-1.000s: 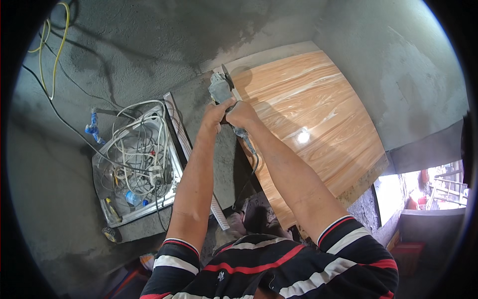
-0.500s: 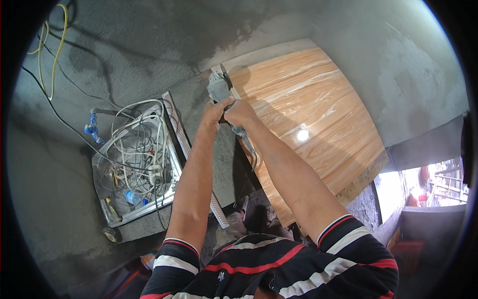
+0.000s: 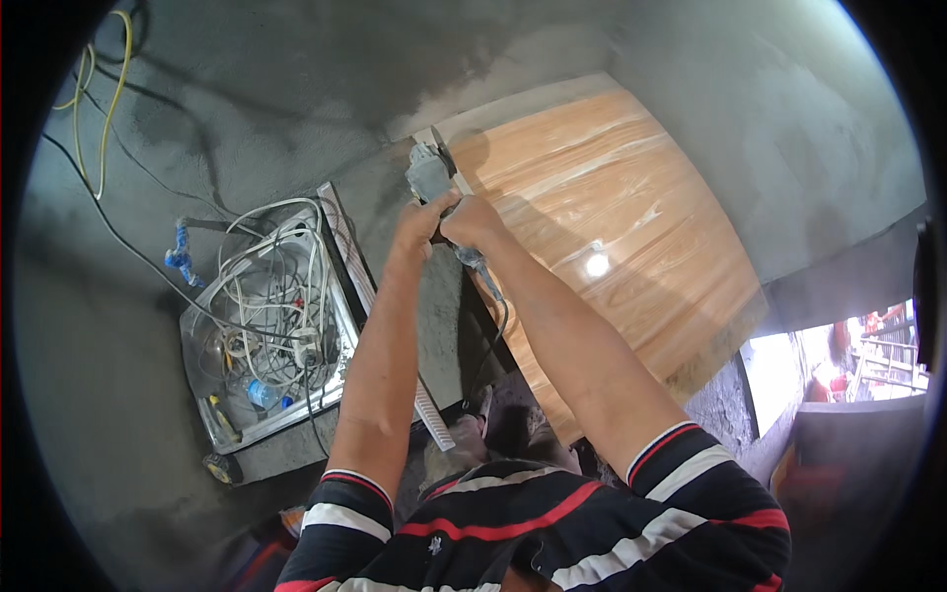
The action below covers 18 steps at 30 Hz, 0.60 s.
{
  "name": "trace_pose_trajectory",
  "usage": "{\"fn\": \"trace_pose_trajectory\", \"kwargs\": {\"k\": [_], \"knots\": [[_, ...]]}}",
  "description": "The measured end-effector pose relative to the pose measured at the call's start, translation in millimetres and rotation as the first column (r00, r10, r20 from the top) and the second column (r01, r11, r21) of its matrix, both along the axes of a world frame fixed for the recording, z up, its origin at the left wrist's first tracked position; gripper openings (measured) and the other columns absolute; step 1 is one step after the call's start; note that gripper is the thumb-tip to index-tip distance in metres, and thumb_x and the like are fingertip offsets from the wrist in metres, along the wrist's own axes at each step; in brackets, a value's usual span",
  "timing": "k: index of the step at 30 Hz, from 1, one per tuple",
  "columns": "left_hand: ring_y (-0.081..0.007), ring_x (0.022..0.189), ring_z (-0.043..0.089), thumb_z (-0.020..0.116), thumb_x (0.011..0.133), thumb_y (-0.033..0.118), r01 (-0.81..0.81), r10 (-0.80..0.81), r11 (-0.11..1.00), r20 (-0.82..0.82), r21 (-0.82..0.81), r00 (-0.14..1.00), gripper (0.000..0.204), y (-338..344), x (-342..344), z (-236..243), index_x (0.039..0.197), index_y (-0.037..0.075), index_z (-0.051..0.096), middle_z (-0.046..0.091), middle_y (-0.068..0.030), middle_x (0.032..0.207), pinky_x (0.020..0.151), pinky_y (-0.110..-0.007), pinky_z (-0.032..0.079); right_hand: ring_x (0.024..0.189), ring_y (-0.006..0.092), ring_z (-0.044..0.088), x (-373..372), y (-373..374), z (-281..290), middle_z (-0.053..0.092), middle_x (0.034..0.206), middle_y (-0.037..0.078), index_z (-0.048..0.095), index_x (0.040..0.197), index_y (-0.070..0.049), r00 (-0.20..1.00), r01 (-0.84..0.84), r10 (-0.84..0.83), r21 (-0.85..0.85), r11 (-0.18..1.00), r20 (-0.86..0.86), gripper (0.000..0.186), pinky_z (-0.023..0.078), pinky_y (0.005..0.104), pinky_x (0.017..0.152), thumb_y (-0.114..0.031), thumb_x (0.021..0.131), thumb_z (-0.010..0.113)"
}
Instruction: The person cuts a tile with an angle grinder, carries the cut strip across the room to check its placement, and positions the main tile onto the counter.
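Observation:
Both arms stretch forward to a dusty grey angle grinder (image 3: 429,173). Its thin disc stands on edge at the far left corner of a glossy wood-grain slab (image 3: 602,187); whether it touches the slab I cannot tell. My left hand (image 3: 419,225) is closed round the tool's left side. Just behind and to the right, my right hand (image 3: 472,223) grips its rear body. From the tool's back end, a power cord (image 3: 503,306) hangs down past my right forearm. My fingers and arms hide much of the grinder's body.
Left of my arm lies a metal-framed bin (image 3: 212,365) with tangled pale cables (image 3: 281,296) and a plastic bottle (image 3: 261,393). A long slotted metal strip (image 3: 432,419) leans beside it. Grey rendered walls (image 3: 296,79) close in the far side. A yellow cable (image 3: 122,74) hangs at the upper left.
The air over the slab and the right wall looks hazier. My hands and the grinder have shifted only slightly in the picture, and both grips stay the same.

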<state>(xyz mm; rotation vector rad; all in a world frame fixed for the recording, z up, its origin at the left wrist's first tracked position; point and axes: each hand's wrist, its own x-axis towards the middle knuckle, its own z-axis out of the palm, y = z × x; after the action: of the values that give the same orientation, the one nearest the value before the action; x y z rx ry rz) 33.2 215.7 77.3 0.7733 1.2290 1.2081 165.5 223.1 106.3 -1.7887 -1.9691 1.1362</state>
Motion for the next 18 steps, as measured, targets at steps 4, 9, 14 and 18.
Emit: {"fn": "trace_pose_trajectory", "kwargs": {"k": [4, 9, 14, 18], "knots": [[-0.0248, 0.09, 0.073, 0.089, 0.081, 0.026, -0.015, 0.015, 1.0, -0.013, -0.005, 1.0, 0.059, -3, 2, 1, 0.12, -0.012, 0.067, 0.074, -0.0186, 0.109, 0.075, -0.038, 0.058, 0.123, 0.0406, 0.066, 3, -2, 2, 0.071, 0.128, 0.025, 0.072, 0.126, -0.005, 0.999, 0.032, -0.032, 0.0, 0.999, -0.011, 0.05, 0.054, 0.0432, 0.101, -0.027, 0.081, 0.066], [-0.0263, 0.091, 0.074, 0.09, 0.08, 0.027, -0.033, 0.031, 0.999, -0.053, -0.025, 0.998, 0.064, -7, 3, 0, 0.12, -0.015, 0.065, 0.073, -0.0206, 0.109, 0.075, -0.038, 0.059, 0.123, 0.0402, 0.066, 7, -9, 5, 0.07, 0.128, 0.026, 0.07, 0.129, -0.005, 1.0, 0.019, -0.018, 0.013, 1.0, -0.019, 0.053, 0.054, 0.043, 0.101, -0.026, 0.08, 0.066], [-0.0268, 0.09, 0.074, 0.09, 0.079, 0.026, -0.038, 0.038, 0.999, -0.039, -0.019, 0.999, 0.066, -11, 7, 4, 0.122, -0.016, 0.064, 0.073, -0.0216, 0.109, 0.076, -0.038, 0.059, 0.122, 0.04, 0.066, 8, -12, 3, 0.071, 0.127, 0.026, 0.07, 0.128, -0.004, 1.0, 0.011, -0.011, 0.005, 1.0, -0.007, 0.052, 0.054, 0.0432, 0.101, -0.023, 0.08, 0.064], [-0.0256, 0.091, 0.074, 0.089, 0.081, 0.026, -0.033, 0.031, 0.999, -0.06, -0.033, 0.998, 0.061, -19, 11, 11, 0.121, -0.013, 0.066, 0.074, -0.0194, 0.11, 0.077, -0.037, 0.06, 0.123, 0.0401, 0.066, 9, -12, -3, 0.07, 0.128, 0.026, 0.07, 0.128, -0.004, 1.0, 0.012, -0.012, -0.002, 1.0, 0.012, 0.051, 0.054, 0.0435, 0.102, -0.023, 0.08, 0.064]]}}
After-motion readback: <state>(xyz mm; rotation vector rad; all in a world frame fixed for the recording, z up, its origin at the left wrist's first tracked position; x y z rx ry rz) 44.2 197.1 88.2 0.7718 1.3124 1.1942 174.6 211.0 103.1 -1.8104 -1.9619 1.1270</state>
